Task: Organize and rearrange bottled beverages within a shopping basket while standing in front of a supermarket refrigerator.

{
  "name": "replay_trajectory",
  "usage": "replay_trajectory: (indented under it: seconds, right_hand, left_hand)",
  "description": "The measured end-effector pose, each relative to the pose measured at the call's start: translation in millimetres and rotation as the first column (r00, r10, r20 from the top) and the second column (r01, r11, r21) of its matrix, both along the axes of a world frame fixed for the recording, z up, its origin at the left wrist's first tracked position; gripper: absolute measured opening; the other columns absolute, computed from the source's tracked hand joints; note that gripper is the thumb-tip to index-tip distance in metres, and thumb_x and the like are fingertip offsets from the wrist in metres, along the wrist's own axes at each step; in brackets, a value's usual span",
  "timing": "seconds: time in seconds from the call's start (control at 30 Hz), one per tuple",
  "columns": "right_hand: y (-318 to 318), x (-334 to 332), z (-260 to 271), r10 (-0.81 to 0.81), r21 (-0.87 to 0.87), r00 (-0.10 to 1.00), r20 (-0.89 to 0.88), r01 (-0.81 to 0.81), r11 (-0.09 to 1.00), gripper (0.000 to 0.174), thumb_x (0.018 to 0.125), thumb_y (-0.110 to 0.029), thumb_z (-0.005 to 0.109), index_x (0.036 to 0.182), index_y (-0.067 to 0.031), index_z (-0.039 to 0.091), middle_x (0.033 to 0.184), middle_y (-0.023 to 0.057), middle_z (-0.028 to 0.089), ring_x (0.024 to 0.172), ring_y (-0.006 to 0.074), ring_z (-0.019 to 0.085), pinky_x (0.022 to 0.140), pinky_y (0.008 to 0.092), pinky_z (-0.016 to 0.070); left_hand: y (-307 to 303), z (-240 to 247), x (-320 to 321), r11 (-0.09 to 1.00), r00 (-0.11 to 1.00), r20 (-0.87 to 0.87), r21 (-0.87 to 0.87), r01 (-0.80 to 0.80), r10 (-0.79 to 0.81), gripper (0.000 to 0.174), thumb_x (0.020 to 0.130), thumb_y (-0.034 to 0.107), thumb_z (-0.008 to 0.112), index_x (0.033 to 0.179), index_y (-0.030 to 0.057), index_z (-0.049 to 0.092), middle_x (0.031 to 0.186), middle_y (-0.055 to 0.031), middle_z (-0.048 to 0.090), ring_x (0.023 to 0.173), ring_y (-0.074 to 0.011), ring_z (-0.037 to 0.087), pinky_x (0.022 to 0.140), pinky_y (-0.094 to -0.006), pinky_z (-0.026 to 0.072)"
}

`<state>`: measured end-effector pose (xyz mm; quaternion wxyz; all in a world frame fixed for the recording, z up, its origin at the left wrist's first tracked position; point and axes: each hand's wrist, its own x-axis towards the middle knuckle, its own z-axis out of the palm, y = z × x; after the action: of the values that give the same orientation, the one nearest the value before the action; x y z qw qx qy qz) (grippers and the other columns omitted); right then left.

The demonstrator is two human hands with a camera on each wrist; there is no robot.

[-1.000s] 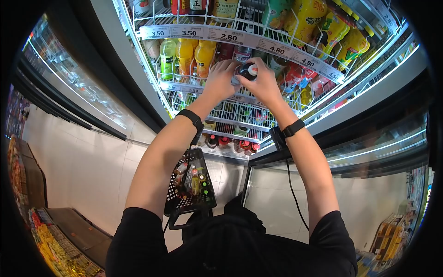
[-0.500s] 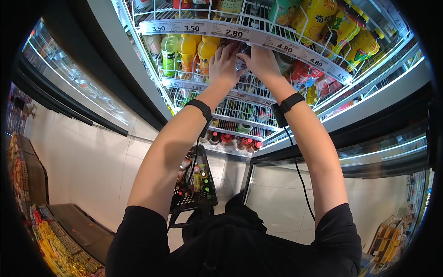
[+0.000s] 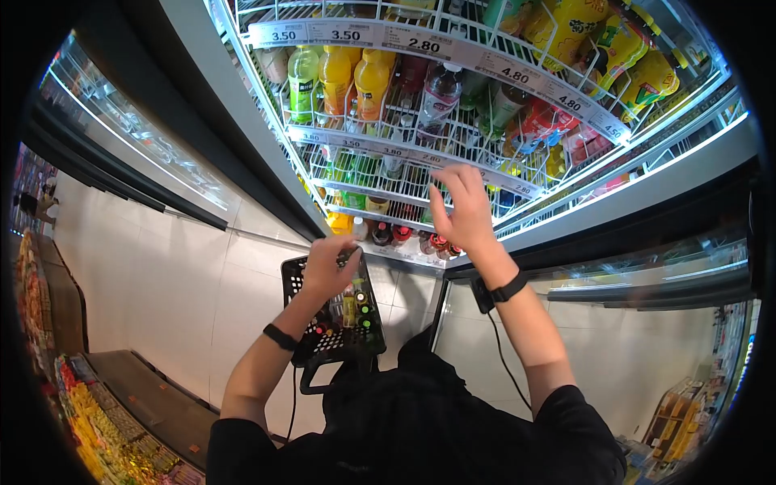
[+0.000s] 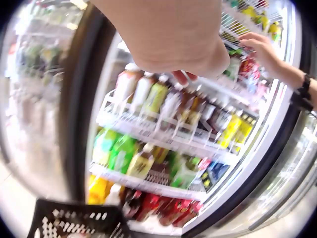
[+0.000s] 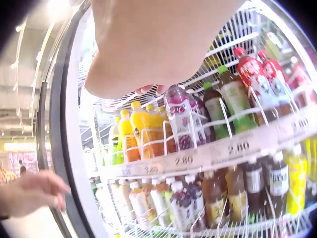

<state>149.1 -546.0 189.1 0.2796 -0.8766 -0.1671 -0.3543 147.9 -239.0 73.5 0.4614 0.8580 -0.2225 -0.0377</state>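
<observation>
Hovering left hand [image 3: 327, 269], right hand [image 3: 465, 208]: empty, fingers loose
Purple-and-white-labelled plastic bottle [image 3: 440, 101]: seemingly shelved
Black plastic basket [image 4: 79, 207]: likely next reach

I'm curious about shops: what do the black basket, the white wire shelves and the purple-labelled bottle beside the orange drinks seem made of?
Black basket: likely matt moulded plastic, judging by its dull perforated walls.
Wire shelves: probably coated metal; thin, smooth white rods.
Purple-labelled bottle: clear plastic or possibly glass, see-through with glossy highlights.
</observation>
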Motion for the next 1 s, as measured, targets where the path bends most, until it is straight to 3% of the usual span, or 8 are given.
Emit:
replay_trajectory:
  seconds: [0.1, 0.2, 0.33, 0.5, 0.67, 0.73, 0.77, 1.0]
  right_hand:
    - [32, -46, -52, 0.005, 0.087, 0.958, -0.288, 0.021, 0.996, 0.010, 0.085, -0.005, 0.067, 0.094, -0.0023, 0.065, 0.083, 0.0119, 0.063, 0.076, 0.0333, 0.061, 0.069, 0.0398, 0.0508]
    - [59, -80, -114, 0.155, 0.078, 0.814, -0.560, -0.134, 0.988, 0.014, 0.090, -0.013, 0.066, 0.100, -0.0037, 0.068, 0.082, 0.0135, 0.068, 0.070, 0.0334, 0.067, 0.063, 0.0398, 0.0518]
    - [88, -98, -174, -0.027, -0.115, 0.285, -0.958, -0.294, 0.949, 0.035, 0.093, -0.032, 0.063, 0.113, -0.0031, 0.066, 0.102, 0.0238, 0.071, 0.098, 0.0415, 0.069, 0.086, 0.0510, 0.0542]
    - [120, -113, -276, 0.037, 0.034, 0.002, -0.999, -0.355, 0.934, 0.040, 0.094, -0.035, 0.065, 0.120, -0.0048, 0.068, 0.098, 0.0209, 0.075, 0.093, 0.0388, 0.071, 0.088, 0.0457, 0.0544]
    - [146, -125, -354, 0.015, 0.024, -0.034, -0.999, -0.297, 0.954, 0.041, 0.095, -0.037, 0.065, 0.120, -0.0048, 0.068, 0.104, 0.0183, 0.073, 0.085, 0.0320, 0.072, 0.078, 0.0418, 0.0569]
    - [158, -125, -366, 0.086, 0.102, -0.429, -0.899, -0.015, 0.995, 0.042, 0.096, -0.041, 0.064, 0.122, -0.0072, 0.066, 0.098, 0.0115, 0.071, 0.077, 0.0235, 0.070, 0.068, 0.0391, 0.0578]
    - [162, -125, -376, 0.096, 0.116, -0.483, -0.871, -0.011, 0.993, 0.044, 0.098, -0.043, 0.062, 0.123, -0.0064, 0.064, 0.094, 0.0075, 0.068, 0.073, 0.0180, 0.067, 0.061, 0.0361, 0.0572]
    - [188, -129, -443, -0.003, 0.049, -0.515, -0.857, -0.087, 0.995, 0.043, 0.097, -0.040, 0.062, 0.115, -0.0017, 0.068, 0.084, 0.0078, 0.069, 0.073, 0.0187, 0.069, 0.059, 0.0348, 0.0569]
  left_hand:
    - [104, -127, -60, 0.979, 0.929, -0.318, 0.131, -0.157, 0.191, 0.018, 0.094, 0.014, 0.067, 0.105, 0.0003, 0.070, 0.084, -0.0143, 0.072, 0.074, -0.0219, 0.071, 0.069, -0.0337, 0.0557]
    - [175, -169, -118, 0.947, 0.855, -0.428, 0.252, -0.200, 0.294, 0.017, 0.096, 0.013, 0.064, 0.105, 0.0003, 0.070, 0.082, -0.0133, 0.072, 0.072, -0.0217, 0.069, 0.070, -0.0330, 0.0550]
    - [206, -191, -139, 0.903, 0.747, -0.510, 0.294, -0.314, 0.426, 0.019, 0.094, 0.016, 0.067, 0.106, 0.0021, 0.071, 0.086, -0.0127, 0.074, 0.078, -0.0205, 0.070, 0.075, -0.0325, 0.0549]
    - [227, -256, -156, 0.857, 0.585, -0.629, 0.328, -0.397, 0.511, 0.020, 0.093, 0.020, 0.068, 0.104, 0.0027, 0.072, 0.087, -0.0090, 0.074, 0.075, -0.0164, 0.069, 0.072, -0.0319, 0.0547]
    - [223, -295, -166, 0.878, 0.454, -0.769, 0.293, -0.378, 0.451, 0.024, 0.095, 0.022, 0.066, 0.103, 0.0002, 0.070, 0.089, -0.0086, 0.073, 0.083, -0.0157, 0.069, 0.074, -0.0319, 0.0555]
    - [215, -306, -162, 0.875, 0.519, -0.705, 0.403, -0.269, 0.484, 0.025, 0.094, 0.024, 0.066, 0.103, 0.0013, 0.071, 0.090, -0.0090, 0.074, 0.083, -0.0144, 0.069, 0.074, -0.0320, 0.0548]
    - [213, -317, -157, 0.879, 0.586, -0.662, 0.416, -0.233, 0.468, 0.025, 0.093, 0.025, 0.065, 0.104, 0.0028, 0.071, 0.091, -0.0091, 0.074, 0.082, -0.0154, 0.069, 0.076, -0.0333, 0.0539]
    - [172, -363, -120, 0.905, 0.504, -0.753, 0.380, -0.192, 0.423, 0.031, 0.092, 0.032, 0.065, 0.106, 0.0055, 0.072, 0.095, -0.0171, 0.074, 0.095, -0.0344, 0.071, 0.085, -0.0415, 0.0550]
